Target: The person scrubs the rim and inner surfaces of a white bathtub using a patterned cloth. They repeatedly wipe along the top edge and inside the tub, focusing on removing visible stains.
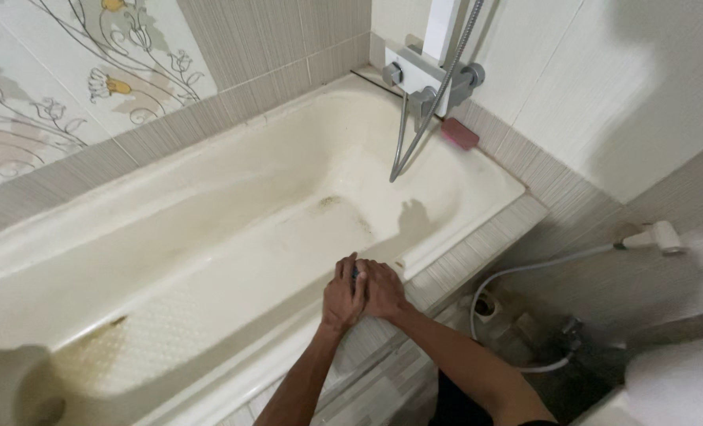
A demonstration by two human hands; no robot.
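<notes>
**Cream enamel rim, both hands pressed on a small dark object**

Head view. Cream enamel, stained brown toward the drain, forms the bathtub that fills most of my frame. My left hand and right hand meet on the near rim at about 5 o'clock from frame centre, touching each other. Between them a small dark object shows only as a sliver; I judge it a scrubbing pad, but cannot confirm. Both hands are curled over it, pressing it onto the rim; whether either hand truly grips it I cannot tell.

At 1 o'clock the chrome mixer tap sits on the wall, its shower hose hanging into the tub. A reddish soap bar lies on the ledge just beside it. At 3 o'clock a white hand sprayer hangs on the side wall.

Procedure note: for the rim, I would keep both palms stacked flat, pressure even, strokes short and parallel to the edge, so the object does not slip into the tub.
</notes>
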